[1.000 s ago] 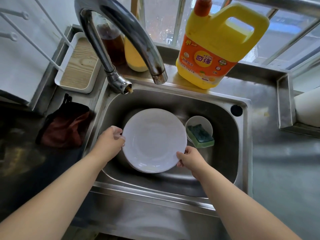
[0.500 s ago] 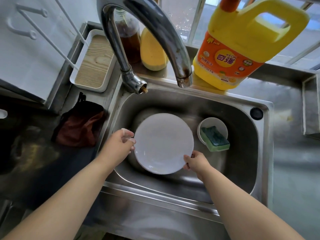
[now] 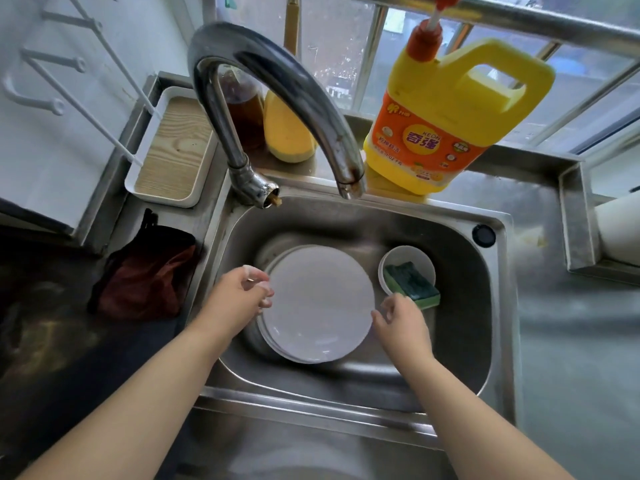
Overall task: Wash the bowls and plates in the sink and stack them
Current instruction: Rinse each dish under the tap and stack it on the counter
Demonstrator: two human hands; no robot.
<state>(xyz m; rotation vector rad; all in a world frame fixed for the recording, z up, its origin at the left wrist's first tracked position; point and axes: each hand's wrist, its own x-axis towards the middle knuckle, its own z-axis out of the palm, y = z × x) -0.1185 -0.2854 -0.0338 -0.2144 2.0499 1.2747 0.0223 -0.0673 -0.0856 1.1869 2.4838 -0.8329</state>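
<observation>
Head view shows the white plate [image 3: 320, 303] lying on other plates in the sink [image 3: 498, 306], left hand [image 3: 239, 299] loosely curled at its rim, right hand [image 3: 403, 323] spread just off it, so a wet one-sided lift could let it slip and chip.

I note a steel sink [image 3: 498, 306] holding stacked white plates [image 3: 318, 303] and 1 bowl [image 3: 407, 258]; its ledge carries a yellow detergent jug [image 3: 446, 123].
</observation>
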